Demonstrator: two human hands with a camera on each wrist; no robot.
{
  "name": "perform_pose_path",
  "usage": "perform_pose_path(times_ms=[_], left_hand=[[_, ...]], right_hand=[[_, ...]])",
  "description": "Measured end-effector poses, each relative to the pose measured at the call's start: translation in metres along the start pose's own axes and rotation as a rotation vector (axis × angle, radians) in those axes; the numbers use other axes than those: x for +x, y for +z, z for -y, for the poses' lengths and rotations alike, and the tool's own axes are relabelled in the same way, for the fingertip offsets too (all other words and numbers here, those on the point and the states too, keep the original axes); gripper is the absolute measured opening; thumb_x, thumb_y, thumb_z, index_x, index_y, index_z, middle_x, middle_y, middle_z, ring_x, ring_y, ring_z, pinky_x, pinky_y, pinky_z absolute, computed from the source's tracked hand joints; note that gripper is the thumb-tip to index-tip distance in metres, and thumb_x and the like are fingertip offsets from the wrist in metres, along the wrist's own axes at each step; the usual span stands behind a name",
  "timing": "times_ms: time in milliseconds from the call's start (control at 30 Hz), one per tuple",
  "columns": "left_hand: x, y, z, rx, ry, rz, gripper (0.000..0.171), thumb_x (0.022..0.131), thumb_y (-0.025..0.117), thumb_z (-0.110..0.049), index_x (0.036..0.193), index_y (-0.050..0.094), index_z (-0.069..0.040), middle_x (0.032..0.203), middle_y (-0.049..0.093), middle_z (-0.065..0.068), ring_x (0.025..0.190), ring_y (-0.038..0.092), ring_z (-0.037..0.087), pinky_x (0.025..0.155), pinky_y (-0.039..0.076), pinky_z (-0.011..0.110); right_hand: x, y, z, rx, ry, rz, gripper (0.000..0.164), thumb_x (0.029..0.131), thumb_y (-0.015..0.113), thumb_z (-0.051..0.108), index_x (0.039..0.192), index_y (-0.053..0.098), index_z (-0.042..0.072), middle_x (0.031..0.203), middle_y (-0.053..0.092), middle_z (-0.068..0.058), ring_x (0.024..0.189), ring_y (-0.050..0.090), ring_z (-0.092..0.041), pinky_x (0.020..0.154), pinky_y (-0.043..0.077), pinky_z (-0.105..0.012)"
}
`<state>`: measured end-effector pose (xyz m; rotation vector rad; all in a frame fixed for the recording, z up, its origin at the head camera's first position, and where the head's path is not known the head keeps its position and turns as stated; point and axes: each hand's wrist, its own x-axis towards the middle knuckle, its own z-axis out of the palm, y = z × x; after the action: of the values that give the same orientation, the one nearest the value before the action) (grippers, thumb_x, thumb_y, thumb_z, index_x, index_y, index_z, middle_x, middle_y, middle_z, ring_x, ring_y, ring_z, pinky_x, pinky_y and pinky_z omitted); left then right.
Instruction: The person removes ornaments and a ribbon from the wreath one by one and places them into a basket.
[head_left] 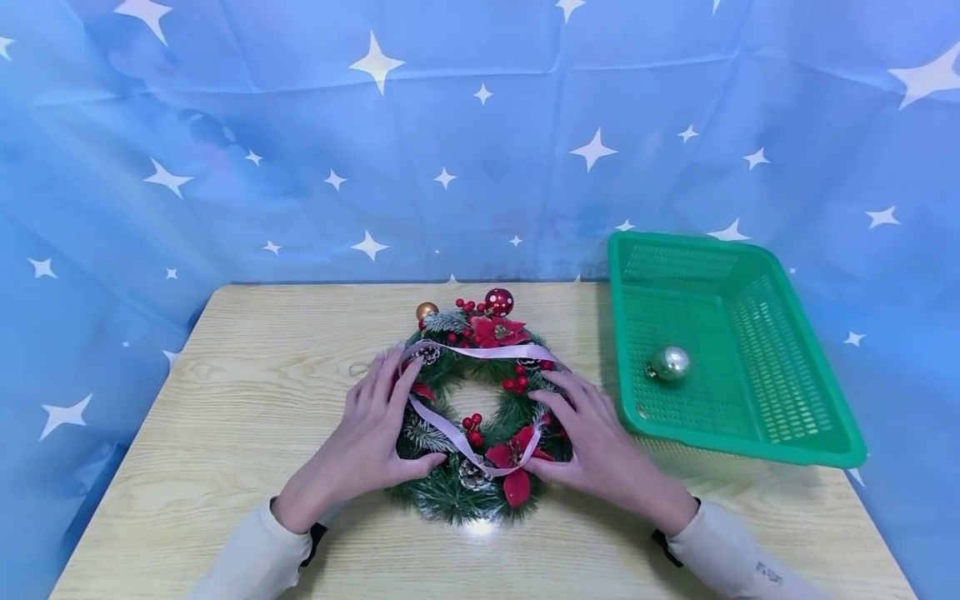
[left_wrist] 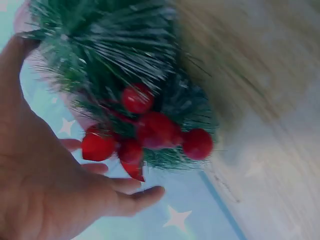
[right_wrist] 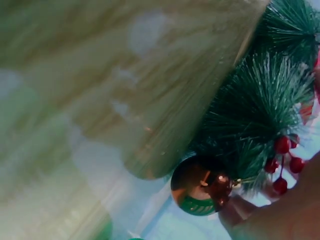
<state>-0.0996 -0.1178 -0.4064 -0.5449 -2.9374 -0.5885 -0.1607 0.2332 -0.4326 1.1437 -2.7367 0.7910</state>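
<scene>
Left hand (head_left: 367, 429), right hand (head_left: 596, 437) spread at wreath (head_left: 450, 493) | table's left edge (head_left: 153, 433) well apart | basket (head_left: 617, 325) nearer

small dark marking (head_left: 768, 572), right sleeve (head_left: 712, 542), unreadable

The tiny marks (head_left: 768, 572) on your right sleeve (head_left: 716, 540) are too small to read. The edge of the right wrist view cuts off your right hand (right_wrist: 284, 212).
</scene>
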Motion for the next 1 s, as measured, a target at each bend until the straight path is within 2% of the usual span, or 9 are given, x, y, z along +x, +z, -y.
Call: perform_pose_path(times_ms=[167,400,600,767,1000], left_hand=[[-0.01,-0.005,-0.01,-0.006,-0.054,-0.032,0.121,0.088,0.082,-0.065,0.174,0.02,-0.007,0.179,0.008,0.025,0.161,0.011,0.055,0.112,0.029,0.082],[-0.019,-0.001,-0.021,-0.008,-0.098,-0.022,0.129,0.085,0.076,-0.08,0.175,0.02,-0.007,0.18,0.008,0.021,0.161,0.012,0.054,0.11,0.032,0.083],[-0.02,0.008,-0.026,0.021,-0.127,-0.055,0.13,0.083,0.079,-0.078,0.174,0.022,-0.005,0.179,0.009,0.022,0.16,0.013,0.057,0.109,0.034,0.082],[-0.019,0.012,-0.028,0.018,-0.141,-0.054,0.131,0.083,0.078,-0.08,0.173,0.021,-0.004,0.179,0.009,0.023,0.16,0.01,0.057,0.109,0.032,0.083],[-0.016,0.018,-0.029,0.006,-0.133,-0.09,0.128,0.084,0.077,-0.08,0.172,0.023,-0.003,0.178,0.012,0.025,0.16,0.011,0.057,0.109,0.03,0.083]], right_hand=[[0.001,0.002,0.006,-0.031,0.006,-0.003,0.09,0.084,0.088,0.063,0.154,0.056,0.015,0.167,0.039,-0.012,0.151,0.037,-0.041,0.113,0.033,-0.076],[0.003,0.007,0.014,-0.053,0.016,-0.005,0.09,0.084,0.087,0.064,0.153,0.058,0.014,0.166,0.041,-0.013,0.148,0.039,-0.042,0.11,0.039,-0.071],[0.005,0.012,0.022,-0.085,0.026,-0.03,0.089,0.084,0.086,0.067,0.149,0.06,0.013,0.163,0.043,-0.015,0.145,0.043,-0.045,0.107,0.041,-0.071],[0.005,0.013,0.024,-0.104,0.031,-0.036,0.091,0.084,0.085,0.068,0.15,0.059,0.011,0.164,0.042,-0.015,0.145,0.043,-0.046,0.107,0.041,-0.071],[0.002,0.01,0.023,-0.059,0.038,-0.023,0.092,0.086,0.083,0.069,0.153,0.057,0.012,0.167,0.04,-0.013,0.149,0.04,-0.043,0.11,0.038,-0.071]])
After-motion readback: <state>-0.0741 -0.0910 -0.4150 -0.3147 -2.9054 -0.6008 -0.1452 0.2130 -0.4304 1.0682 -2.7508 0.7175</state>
